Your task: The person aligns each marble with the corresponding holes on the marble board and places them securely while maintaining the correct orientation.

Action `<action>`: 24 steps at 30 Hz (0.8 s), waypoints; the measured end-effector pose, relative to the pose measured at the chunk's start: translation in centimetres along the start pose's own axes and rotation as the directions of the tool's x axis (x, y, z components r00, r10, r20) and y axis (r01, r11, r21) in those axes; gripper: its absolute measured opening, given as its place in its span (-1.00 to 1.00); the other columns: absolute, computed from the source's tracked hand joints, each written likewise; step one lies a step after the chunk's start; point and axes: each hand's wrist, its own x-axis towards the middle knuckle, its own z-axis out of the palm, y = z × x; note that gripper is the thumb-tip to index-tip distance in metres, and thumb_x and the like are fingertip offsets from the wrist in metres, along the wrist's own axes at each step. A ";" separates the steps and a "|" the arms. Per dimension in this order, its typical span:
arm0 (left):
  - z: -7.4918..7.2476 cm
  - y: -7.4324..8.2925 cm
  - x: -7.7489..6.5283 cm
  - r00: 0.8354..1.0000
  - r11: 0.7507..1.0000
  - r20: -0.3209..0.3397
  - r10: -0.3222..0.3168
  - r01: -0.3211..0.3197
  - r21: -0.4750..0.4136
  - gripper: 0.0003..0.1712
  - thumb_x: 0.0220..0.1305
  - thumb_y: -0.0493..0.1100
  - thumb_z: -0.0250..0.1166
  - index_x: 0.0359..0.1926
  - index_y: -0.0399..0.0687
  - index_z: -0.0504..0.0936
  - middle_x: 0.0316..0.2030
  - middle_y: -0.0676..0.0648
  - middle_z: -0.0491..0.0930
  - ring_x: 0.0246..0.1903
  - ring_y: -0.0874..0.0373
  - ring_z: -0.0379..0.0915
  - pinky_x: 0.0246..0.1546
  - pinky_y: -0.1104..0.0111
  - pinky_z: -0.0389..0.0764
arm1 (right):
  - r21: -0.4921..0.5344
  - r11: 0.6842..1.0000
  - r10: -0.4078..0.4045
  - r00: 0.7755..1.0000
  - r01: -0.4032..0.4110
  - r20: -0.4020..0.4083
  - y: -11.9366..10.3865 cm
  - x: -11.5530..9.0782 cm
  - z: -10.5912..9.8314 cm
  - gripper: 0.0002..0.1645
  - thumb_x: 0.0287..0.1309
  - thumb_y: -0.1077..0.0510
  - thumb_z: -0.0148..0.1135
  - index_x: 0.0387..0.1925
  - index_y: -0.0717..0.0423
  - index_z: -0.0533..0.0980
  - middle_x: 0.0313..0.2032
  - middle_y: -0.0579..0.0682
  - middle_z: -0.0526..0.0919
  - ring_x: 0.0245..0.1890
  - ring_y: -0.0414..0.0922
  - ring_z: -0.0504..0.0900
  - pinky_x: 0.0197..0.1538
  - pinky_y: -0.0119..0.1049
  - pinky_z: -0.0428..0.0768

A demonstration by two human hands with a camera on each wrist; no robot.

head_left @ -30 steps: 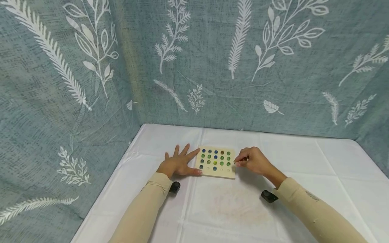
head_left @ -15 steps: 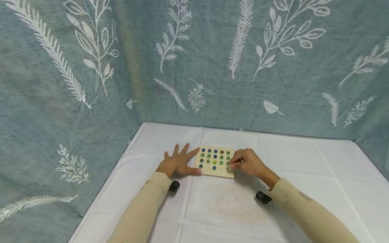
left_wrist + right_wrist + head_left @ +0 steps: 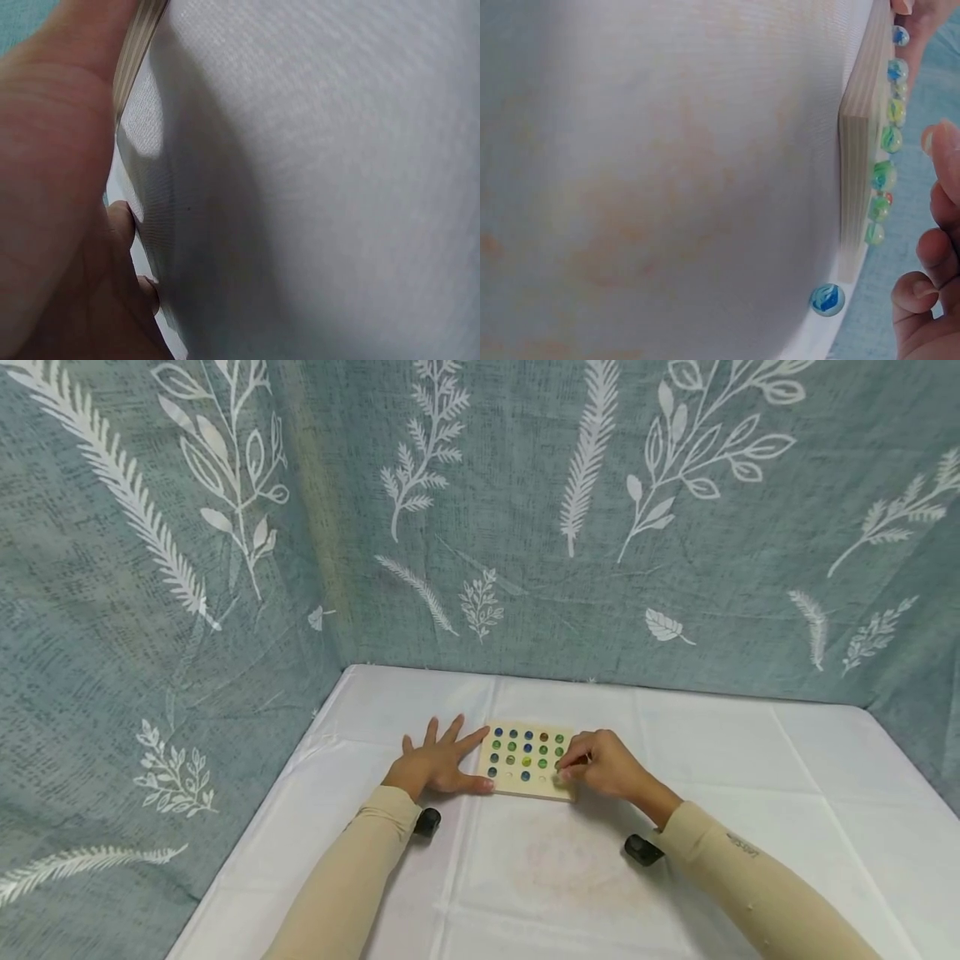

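A pale wooden board [image 3: 551,791] holds rows of glass marbles [image 3: 527,762], mostly blue and green, with a few bare hollows in the front row. My left hand [image 3: 435,768] lies spread at the board's left side, the thumb on its front left corner and the index finger at the back left one. Over the front right corner, my right hand [image 3: 603,764] has thumb and fingertips together at a small, blurred, greenish marble [image 3: 558,778]. In the right wrist view a blue-and-white marble [image 3: 827,300] shows beside the board's right side; my hand hides that spot in the head view.
A white cloth [image 3: 555,877] covers the table, with faint orange stains in front of the board. Grey-green leaf-print fabric [image 3: 480,527] hangs behind and to the left. Black wrist devices [image 3: 642,850] sit below both cuffs.
My right hand has moved left from beside the board to over its front right corner, the small marble moving with its fingertips. My left hand stays in place.
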 end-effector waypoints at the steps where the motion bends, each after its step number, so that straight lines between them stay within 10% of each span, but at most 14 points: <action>1: 0.0 0.0 0.0 1.000 1.000 0.001 -0.001 0.001 0.000 0.17 0.20 0.55 0.30 0.67 0.51 -0.09 0.71 -0.08 -0.36 0.66 -0.33 -0.60 0.49 -0.49 -0.36 | 0.001 1.000 0.002 1.000 -0.002 0.002 0.0 0.0 0.1 -0.87 0.10 0.41 0.49 -0.36 0.17 0.83 -0.43 -0.03 0.76 -0.45 -0.24 0.44 -0.36 -0.42 0.41; 24: 0.0 -0.2 0.2 1.000 1.000 0.003 0.005 -0.005 0.001 0.17 0.22 0.54 0.29 0.68 0.50 -0.11 0.72 -0.07 -0.37 0.66 -0.31 -0.61 0.50 -0.48 -0.37 | -0.056 0.998 0.033 0.999 -0.031 0.035 -0.1 0.4 0.2 -0.85 0.11 0.41 0.48 -0.34 0.15 0.84 -0.43 -0.05 0.77 -0.43 -0.21 0.49 -0.34 -0.43 0.46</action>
